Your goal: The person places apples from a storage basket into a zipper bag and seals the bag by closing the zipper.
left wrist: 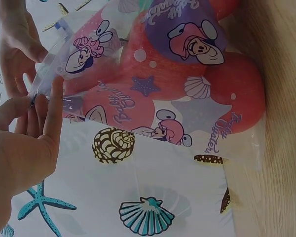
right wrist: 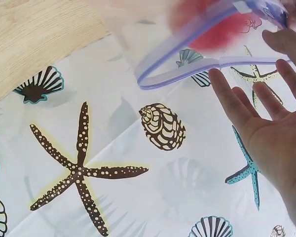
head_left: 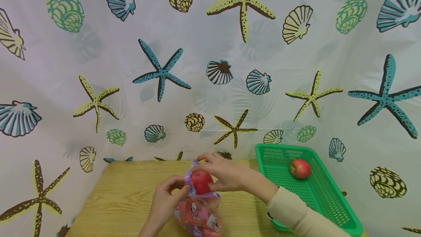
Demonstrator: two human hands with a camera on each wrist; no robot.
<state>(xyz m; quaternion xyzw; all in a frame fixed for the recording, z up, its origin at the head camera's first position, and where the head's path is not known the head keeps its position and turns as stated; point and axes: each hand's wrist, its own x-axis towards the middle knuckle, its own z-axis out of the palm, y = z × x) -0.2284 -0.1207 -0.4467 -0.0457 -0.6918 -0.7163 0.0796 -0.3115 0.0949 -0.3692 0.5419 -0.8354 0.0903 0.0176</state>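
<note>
A clear zip bag [left wrist: 103, 106] with cartoon prints and a purple zip rim holds several red apples [left wrist: 237, 91] against the wooden table. My left hand [head_left: 168, 197] pinches the rim at the bag's left side; in the left wrist view the left hand's [left wrist: 27, 148] thumb and fingers meet on that edge. One red apple [head_left: 201, 182] shows in the bag's mouth. Over that apple is my right hand [head_left: 227, 173], its fingers spread and loosely bent. In the right wrist view the right hand [right wrist: 274, 123] has its palm bare and fingertips close to the purple rim.
A green plastic basket [head_left: 332, 193] stands on the right of the wooden table [head_left: 125, 193], partly behind my right sleeve. Inside it lies another red apple [head_left: 300, 168]. A white curtain [head_left: 197, 101] printed with shells and starfish hangs behind and around the table.
</note>
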